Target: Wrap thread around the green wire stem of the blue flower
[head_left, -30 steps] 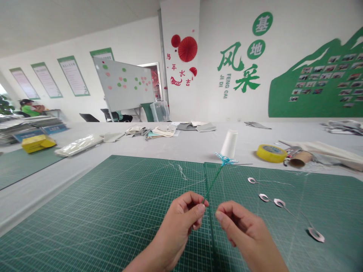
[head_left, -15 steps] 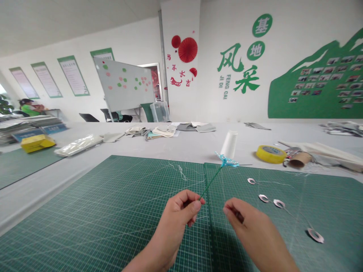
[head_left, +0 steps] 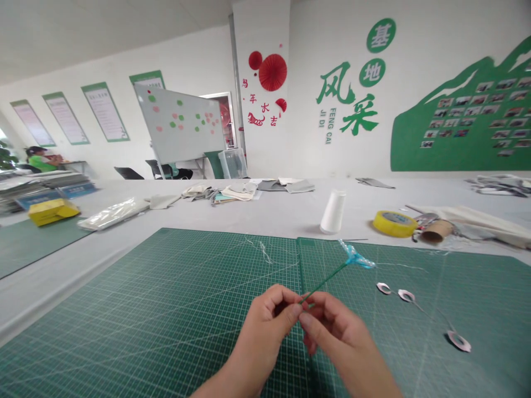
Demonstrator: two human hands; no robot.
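A light blue artificial flower (head_left: pixel 357 258) with small white dots along its petals tilts up to the right on a thin green stem (head_left: pixel 324 282). My left hand (head_left: pixel 265 326) pinches the lower end of that stem between thumb and fingertips. Right beside it, my right hand (head_left: pixel 342 334) is closed at the same end, its thumb and finger meeting the left fingertips. The stem's very tip is hidden by the fingers. Both hands hover over the green cutting mat (head_left: pixel 166 309).
Pink-white rings (head_left: pixel 406 296) on fine wires lie on the mat at right. Behind it stand a white thread cone (head_left: pixel 332 213), a yellow tape roll (head_left: pixel 395 223) and a cardboard tube (head_left: pixel 436 232). A yellow box (head_left: pixel 53 211) and fabric pieces (head_left: pixel 238 191) lie farther off.
My right hand has moved left to join my left hand at the stem. The flower has swung right and down, uncovering the thread cone and now covering one ring.
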